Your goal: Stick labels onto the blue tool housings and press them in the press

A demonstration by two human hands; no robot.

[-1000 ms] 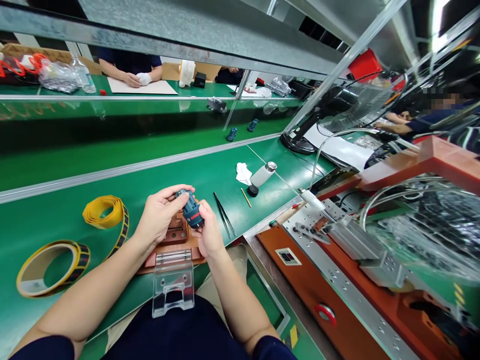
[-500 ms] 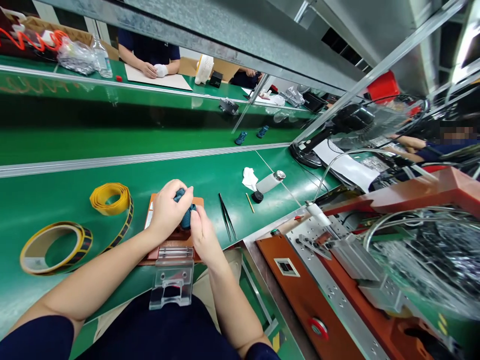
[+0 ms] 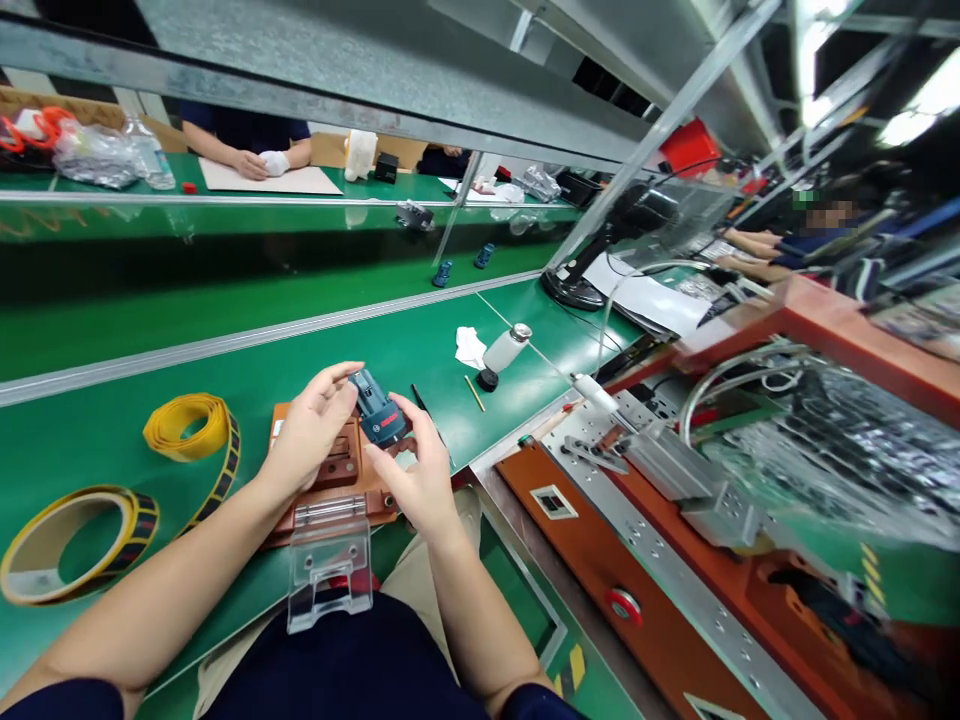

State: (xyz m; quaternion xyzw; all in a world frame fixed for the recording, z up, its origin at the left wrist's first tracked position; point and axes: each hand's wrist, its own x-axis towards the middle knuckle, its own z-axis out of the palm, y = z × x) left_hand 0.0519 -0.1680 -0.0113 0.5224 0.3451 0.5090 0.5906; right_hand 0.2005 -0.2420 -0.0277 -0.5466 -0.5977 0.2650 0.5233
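My right hand (image 3: 420, 475) grips a blue plastic battery housing (image 3: 382, 420) with red lettering, thumb on one side and fingers on the other. The housing is tilted, its grooved end pointing up and left. My left hand (image 3: 311, 425) is beside that end, its fingers loosely bent and apart; its fingertips are at the housing's edge, and I cannot tell whether they press on it. Both hands are over a brown fixture block (image 3: 341, 470) with a recess. Its clear hinged cover (image 3: 330, 575) is flipped down toward me.
Left of the fixture are a yellow label roll (image 3: 187, 425) and a larger tape roll (image 3: 82, 540). To the right lie black tweezers (image 3: 420, 397), partly hidden, a thin stick (image 3: 475, 393), a white bottle (image 3: 506, 350) and crumpled tissue (image 3: 469, 348). A brown machine (image 3: 570, 560) borders the bench.
The housing has turned so that its lettering shows, and it sits in my right hand. My left hand has loosened from around it. The whole view has shifted slightly.
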